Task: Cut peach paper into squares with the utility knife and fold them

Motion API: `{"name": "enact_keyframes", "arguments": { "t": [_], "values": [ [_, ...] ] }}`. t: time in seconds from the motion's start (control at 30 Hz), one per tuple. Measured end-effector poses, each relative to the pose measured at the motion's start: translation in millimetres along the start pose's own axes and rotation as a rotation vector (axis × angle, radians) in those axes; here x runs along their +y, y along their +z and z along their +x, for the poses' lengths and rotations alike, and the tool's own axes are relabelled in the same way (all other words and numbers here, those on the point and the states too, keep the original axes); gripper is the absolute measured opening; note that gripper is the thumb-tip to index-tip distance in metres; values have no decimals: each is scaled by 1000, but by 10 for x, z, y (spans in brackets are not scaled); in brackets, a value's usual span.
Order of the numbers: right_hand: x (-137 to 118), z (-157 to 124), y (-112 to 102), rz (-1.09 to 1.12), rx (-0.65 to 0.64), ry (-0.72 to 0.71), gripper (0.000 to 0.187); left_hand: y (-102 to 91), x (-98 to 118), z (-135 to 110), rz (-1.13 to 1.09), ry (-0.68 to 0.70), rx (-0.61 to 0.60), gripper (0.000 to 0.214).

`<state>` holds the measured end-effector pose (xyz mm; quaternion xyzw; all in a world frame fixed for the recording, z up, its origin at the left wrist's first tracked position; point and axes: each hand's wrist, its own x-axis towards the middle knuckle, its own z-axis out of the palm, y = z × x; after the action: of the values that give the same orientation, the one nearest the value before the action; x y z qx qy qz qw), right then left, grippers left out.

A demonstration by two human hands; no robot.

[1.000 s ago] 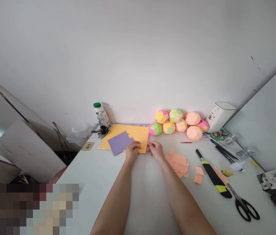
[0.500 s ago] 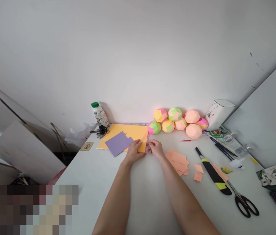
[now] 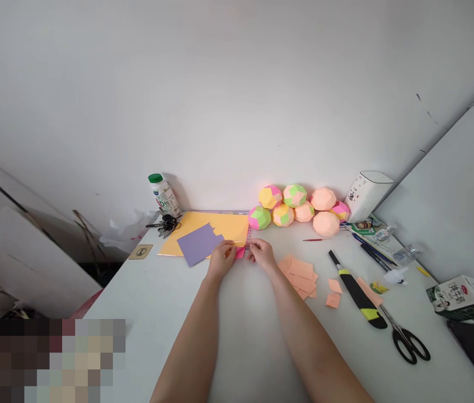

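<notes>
My left hand point(image 3: 221, 259) and my right hand point(image 3: 262, 254) meet at the near right corner of a stack of coloured paper. The top orange sheet point(image 3: 224, 226) has a purple sheet point(image 3: 198, 244) lying on it. Both hands pinch the stack's corner, where a pink sheet point(image 3: 240, 253) shows between my fingers. The fingers of each hand are curled together on the paper edge.
Several paper balls point(image 3: 299, 206) sit against the wall. Peach paper squares point(image 3: 301, 274) lie right of my hands. A utility knife point(image 3: 356, 290), scissors point(image 3: 407, 339), pens point(image 3: 371, 251), a white box point(image 3: 365, 196) and a carton point(image 3: 461, 295) fill the right side. A bottle point(image 3: 161, 193) and keys point(image 3: 165, 224) stand at the back left.
My left hand shifted right from the purple sheet to the stack's corner, and a pink sheet now shows there. The camera view drifted slightly.
</notes>
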<state>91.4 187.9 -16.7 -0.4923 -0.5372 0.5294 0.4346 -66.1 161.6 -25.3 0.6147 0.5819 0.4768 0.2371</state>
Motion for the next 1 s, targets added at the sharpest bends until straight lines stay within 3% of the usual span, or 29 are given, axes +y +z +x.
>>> {"name": "enact_keyframes", "arguments": {
  "t": [0.17,0.33,0.6,1.0],
  "values": [
    [56,-9,41,-69,76,-5,20,-61,84,2,-165,-121,124,31],
    [51,-19,49,-116,34,-17,23,-105,157,-16,-285,-229,204,32],
    [75,-16,48,-171,-50,-81,24,-113,115,14,-405,-314,247,22],
    [19,-35,86,-98,-84,-63,32,-153,73,12,-399,-377,267,32]
  ]
}}
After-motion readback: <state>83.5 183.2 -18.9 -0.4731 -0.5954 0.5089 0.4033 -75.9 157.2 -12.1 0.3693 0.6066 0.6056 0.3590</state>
